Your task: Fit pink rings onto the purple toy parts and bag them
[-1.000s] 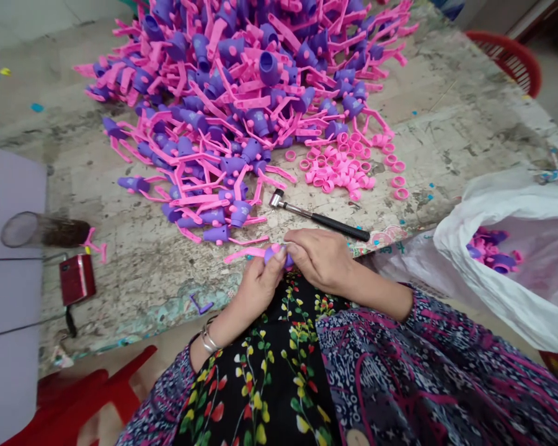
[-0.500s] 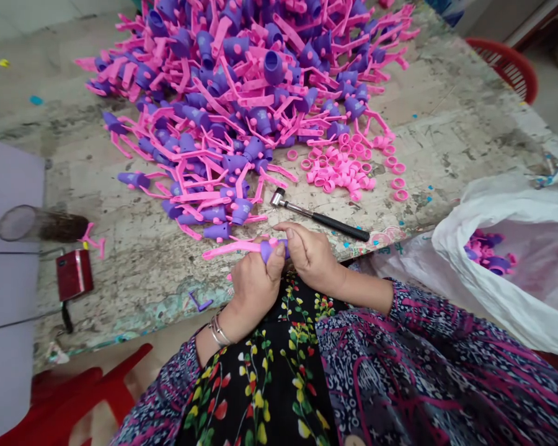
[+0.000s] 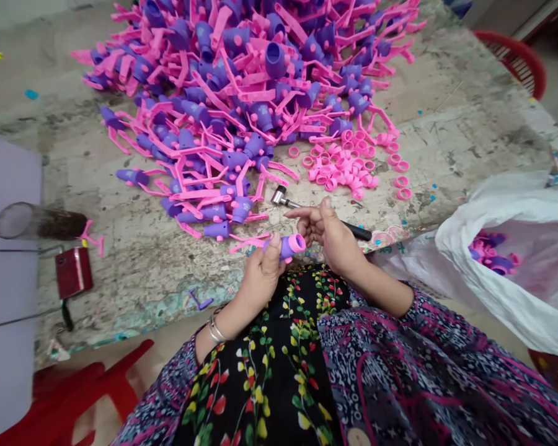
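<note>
- Gripping a purple-and-pink moulded plastic part (image 3: 286, 246) in the left hand (image 3: 260, 279), with the open socket facing right, just past the worktop's near edge.
- Holding the right hand (image 3: 330, 238) open with fingers spread, apart from the part and the left hand.
- Hovering that hand over a small hammer (image 3: 358, 230); contact with the handle appears unlikely, though the view is partly blocked.
- Lying beyond: a heap of matching parts (image 3: 227, 105) and loose pink rings (image 3: 339, 167) on a stained worktop (image 3: 446, 111).
- Sitting at right: a white plastic bag (image 3: 506, 297) containing more parts (image 3: 493, 254).
</note>
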Tool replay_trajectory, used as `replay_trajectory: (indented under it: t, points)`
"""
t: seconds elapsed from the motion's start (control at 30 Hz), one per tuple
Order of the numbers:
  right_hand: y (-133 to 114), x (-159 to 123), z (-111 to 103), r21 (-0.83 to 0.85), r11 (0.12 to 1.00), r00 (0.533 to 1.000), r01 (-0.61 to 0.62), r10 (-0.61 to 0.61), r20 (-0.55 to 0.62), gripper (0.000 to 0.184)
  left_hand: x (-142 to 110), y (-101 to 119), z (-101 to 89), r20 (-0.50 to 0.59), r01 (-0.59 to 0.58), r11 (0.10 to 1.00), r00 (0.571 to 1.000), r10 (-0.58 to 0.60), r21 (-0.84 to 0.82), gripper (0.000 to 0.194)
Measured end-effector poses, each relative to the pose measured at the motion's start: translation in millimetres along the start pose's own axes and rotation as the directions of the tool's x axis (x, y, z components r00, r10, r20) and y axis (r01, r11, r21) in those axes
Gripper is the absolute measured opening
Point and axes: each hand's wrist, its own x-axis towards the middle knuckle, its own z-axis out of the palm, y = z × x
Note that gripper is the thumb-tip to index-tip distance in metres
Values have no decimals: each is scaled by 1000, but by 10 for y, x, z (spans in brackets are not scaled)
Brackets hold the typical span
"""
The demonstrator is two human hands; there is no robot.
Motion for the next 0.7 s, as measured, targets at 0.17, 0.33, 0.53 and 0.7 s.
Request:
replay_trajectory:
  t: [0.17,0.33,0.53,0.7]
  points:
    - [61,-4,52,132,989,998,-62,61,13,71,-14,-43,-24,29,-2,999,1000,4,-43,59]
    - [65,-16,103,128,988,996,-82,79,31,69,-27,-3,-14,54,44,998,998,-42,-43,61]
    - [105,-20,98,91,994,998,-53,49,49,68,-27,-72,-32,45,58,998,997,-57,-24,60]
    - [55,-7,120,-4,1000,999,22,-22,-32,65,-40,10,-19,98,58,998,993,-61,33,59]
